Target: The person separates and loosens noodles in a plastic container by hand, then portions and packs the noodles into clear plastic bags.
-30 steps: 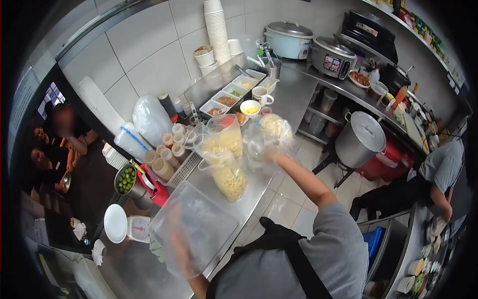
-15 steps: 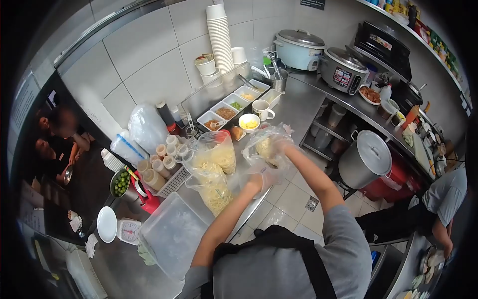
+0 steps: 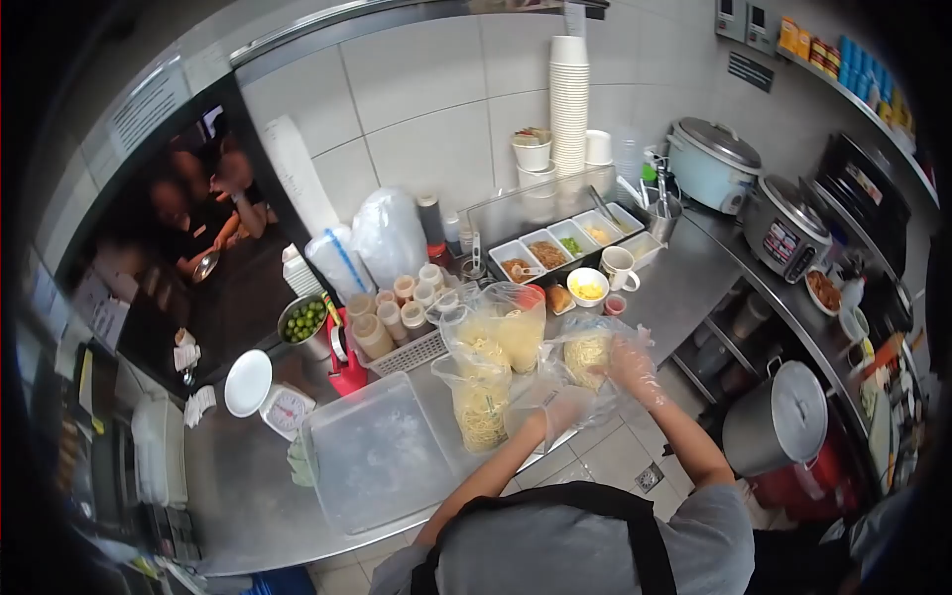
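Note:
My right hand (image 3: 632, 369), in a clear plastic glove, grips the right side of an open clear bag of noodles (image 3: 585, 355) at the counter's front edge. My left hand (image 3: 561, 411) is just below and left of that bag, its fingers partly hidden by a translucent plastic container (image 3: 524, 409) that it seems to hold. Left of my hands stand more clear bags of pale noodles (image 3: 483, 412), bunched together. Behind the bag are a white bowl of yellow food (image 3: 588, 289), a white mug (image 3: 619, 266) and a small red cup (image 3: 615, 304).
A large clear bin (image 3: 377, 456) lies on the steel counter (image 3: 238, 496) to the left, beside a dial scale (image 3: 288, 411). Squeeze bottles (image 3: 382, 327) and topping trays (image 3: 543, 255) line the back. A big pot (image 3: 783, 416) stands at the right. People show through the window hatch (image 3: 188, 223).
The view has turned left, so the counter sits further right in the picture. My right hand has shifted on the noodle bag, whose noodles show more plainly. My left hand stays low beside it.

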